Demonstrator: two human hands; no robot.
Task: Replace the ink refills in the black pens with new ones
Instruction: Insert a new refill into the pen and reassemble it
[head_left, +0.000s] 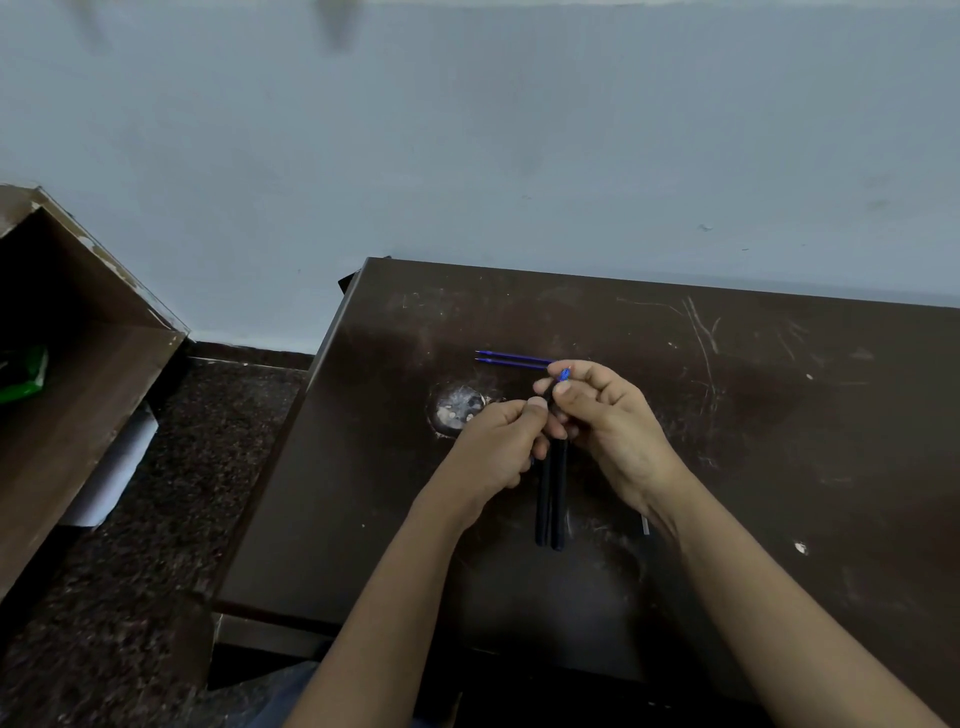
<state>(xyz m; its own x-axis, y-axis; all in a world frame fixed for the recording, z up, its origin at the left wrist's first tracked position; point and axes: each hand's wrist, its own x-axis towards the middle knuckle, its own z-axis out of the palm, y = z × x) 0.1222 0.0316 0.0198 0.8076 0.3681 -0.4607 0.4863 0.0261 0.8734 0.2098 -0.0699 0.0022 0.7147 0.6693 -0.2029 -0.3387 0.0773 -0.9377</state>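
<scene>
Two black pens (551, 499) lie side by side on the dark table (779, 415), running toward me, their far ends hidden under my hands. My left hand (498, 447) and my right hand (608, 415) meet above them, both pinching a third black pen (551, 395) whose blue tip (565, 373) pokes out between my right fingers. Two blue refills (511, 359) lie parallel on the table just beyond my hands, their right ends hidden by my right hand.
A pale worn patch (460, 408) marks the table left of my hands. A small grey piece (645, 525) lies by my right wrist. A brown wooden shelf unit (78, 374) stands at the left across a speckled floor (156, 519). A wall backs the table.
</scene>
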